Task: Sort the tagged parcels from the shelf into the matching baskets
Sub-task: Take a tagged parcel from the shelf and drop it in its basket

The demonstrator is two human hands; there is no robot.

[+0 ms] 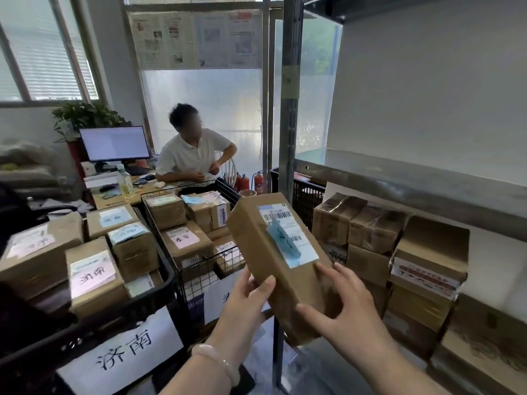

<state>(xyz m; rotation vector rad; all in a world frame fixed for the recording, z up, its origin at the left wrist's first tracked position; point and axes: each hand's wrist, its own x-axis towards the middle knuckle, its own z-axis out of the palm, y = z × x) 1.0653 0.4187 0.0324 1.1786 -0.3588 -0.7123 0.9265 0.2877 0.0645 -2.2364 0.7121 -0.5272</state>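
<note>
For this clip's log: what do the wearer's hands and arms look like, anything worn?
Both hands are bare, no gloves. The left hand has a pale, smooth bangle round its wrist; the right hand wears nothing visible. No sleeves show on either forearm.

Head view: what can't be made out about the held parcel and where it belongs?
- Blue tag on the held parcel: crumpled, seen edge-on, writing unreadable.
- Wire-basket sign: mostly behind the left hand, characters cut off.
- Parcel's underside: hidden by the parcel itself and the right hand.
- Shelf boxes: no tags face the camera.
</note>
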